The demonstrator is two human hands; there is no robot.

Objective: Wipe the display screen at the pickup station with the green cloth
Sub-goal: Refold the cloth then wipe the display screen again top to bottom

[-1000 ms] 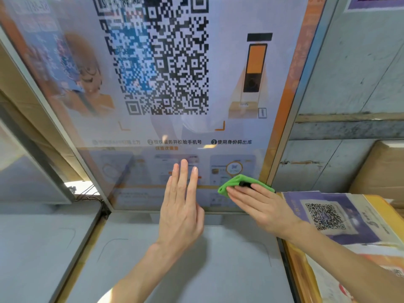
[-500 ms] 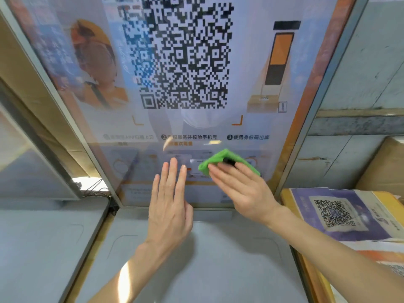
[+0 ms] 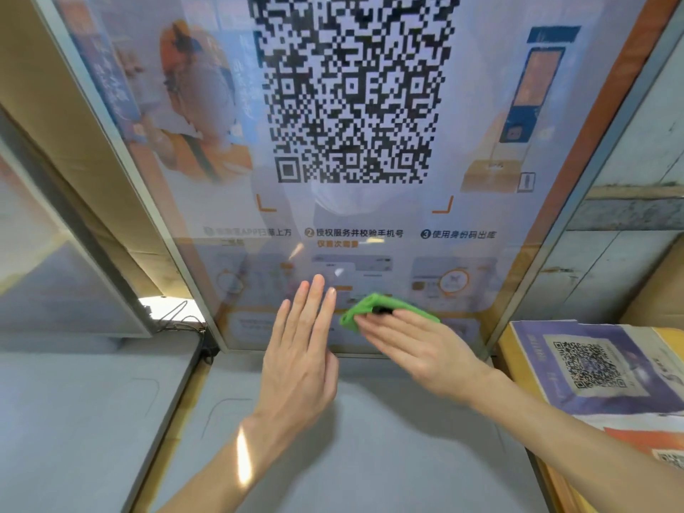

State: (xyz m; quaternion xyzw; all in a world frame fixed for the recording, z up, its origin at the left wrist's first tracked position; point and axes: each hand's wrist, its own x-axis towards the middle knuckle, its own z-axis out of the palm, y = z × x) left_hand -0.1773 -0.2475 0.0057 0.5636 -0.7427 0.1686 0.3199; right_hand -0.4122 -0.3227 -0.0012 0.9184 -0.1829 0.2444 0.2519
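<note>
Pressing the green cloth [image 3: 374,309] flat against the display screen [image 3: 351,142] with my right hand [image 3: 414,349]. Fingers straight and laid over the cloth, palm down, not curled round it; the cloth is pinned between fingers and glass rather than gripped. Cloth is bright green, folded or bunched into a small thick pad, a dark spot showing at its top edge by my fingertips. It sits low on the screen, near the bottom edge, a bit right of centre, under the row of small pictures.

Left hand [image 3: 299,349] is open and flat, fingers together and pointing up, holding nothing. Its fingertips reach the lower part of the screen just left of the cloth; can't tell if they touch the glass. The two hands are close, almost side by side.

Screen is tall, in a thin metal frame, tilted back. It shows a big black QR code [image 3: 351,87] in the middle, an orange figure at the left, a drawing of a kiosk at the right, a line of Chinese text with numbers 2 and 3 below. Glass is glossy with pale reflections.

Below the screen is a grey counter [image 3: 351,438]. At the right, a stack of printed paper [image 3: 592,364] with a smaller QR code. A loose wire [image 3: 177,316] lies at the left of the screen's base.
</note>
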